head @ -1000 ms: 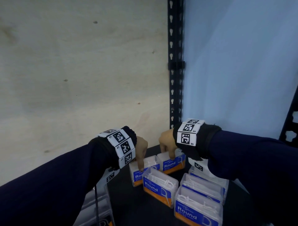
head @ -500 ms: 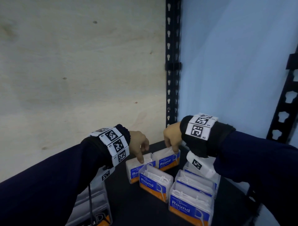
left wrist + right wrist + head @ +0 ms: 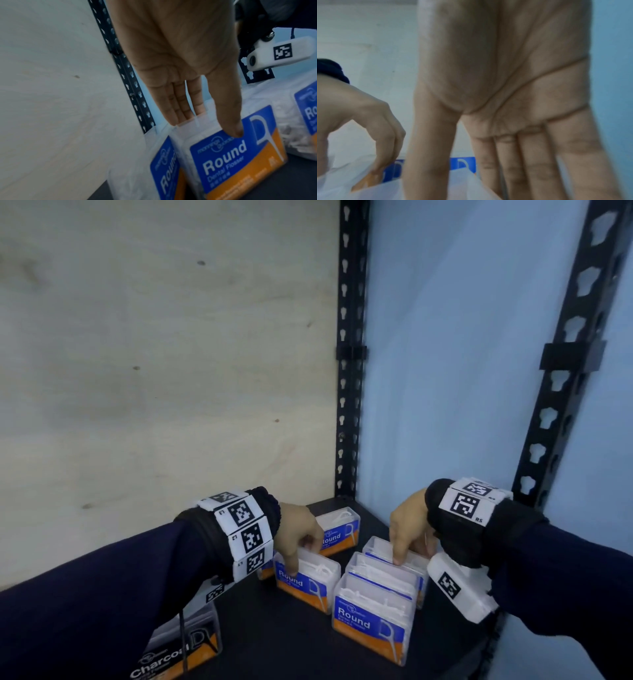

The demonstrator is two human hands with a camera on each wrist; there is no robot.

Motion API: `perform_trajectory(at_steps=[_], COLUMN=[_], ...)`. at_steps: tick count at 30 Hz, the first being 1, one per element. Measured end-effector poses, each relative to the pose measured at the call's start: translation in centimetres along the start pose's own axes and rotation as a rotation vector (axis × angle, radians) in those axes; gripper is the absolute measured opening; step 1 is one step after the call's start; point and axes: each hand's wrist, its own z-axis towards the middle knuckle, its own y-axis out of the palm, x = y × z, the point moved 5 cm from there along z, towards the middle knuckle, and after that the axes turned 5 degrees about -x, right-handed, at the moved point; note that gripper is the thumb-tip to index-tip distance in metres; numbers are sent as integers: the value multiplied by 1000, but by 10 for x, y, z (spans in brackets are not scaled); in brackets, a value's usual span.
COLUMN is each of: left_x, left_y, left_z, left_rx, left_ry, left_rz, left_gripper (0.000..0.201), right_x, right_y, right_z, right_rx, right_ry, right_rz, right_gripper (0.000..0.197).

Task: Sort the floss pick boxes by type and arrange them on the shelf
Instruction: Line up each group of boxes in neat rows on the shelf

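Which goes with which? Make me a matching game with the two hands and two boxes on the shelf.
1. left hand
2. right hand
3. Charcoal box
4. corner Round box

a. stands by the black post, untouched
b. pinches the rear box of the right row
c. front left, partly hidden by the left sleeve
d. pinches the middle Round box, thumb on label

Pairs: 1-d, 2-b, 3-c, 4-a

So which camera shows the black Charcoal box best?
The head view. Only there does the Charcoal box appear, at the bottom left under the left sleeve, with its name readable. The left wrist and right wrist views don't show it, only Round boxes.
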Motion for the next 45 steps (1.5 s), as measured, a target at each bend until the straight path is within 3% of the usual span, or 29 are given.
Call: perform_trajectory(at_steps=[4,9,19,28,36,41,45], left_x=[-2,-9,-12,-14,-15,-20,-27], left_y=[4,7,8,8,6,-2,-2], left_z=[-2,-6,-9,-6,-7,-11,-4], left_rx=[27,70,87,98,127,109,-29], left_ry=[-111,-205,-284,-328,-371,-440,-470], left_rz=[41,1,-47,-29,-54,-23,-39], left_gripper=[45,44,43,30,59,78,67], right_x=[0,-16,-55,-60,-58,-61,-67], right_y=[-1,-16,-27,-30,-28,-40,-44], right_z=[2,-4,-3,1,6,4,14], right_rx=[31,249,380,394,380,389,340], right_ry=[-54,-172,-344,-383,-392,-360,-308], right_rz=[-4,-205,-399,-461,-440,-433,-470], right_gripper=[44,42,51,51,52,70,89])
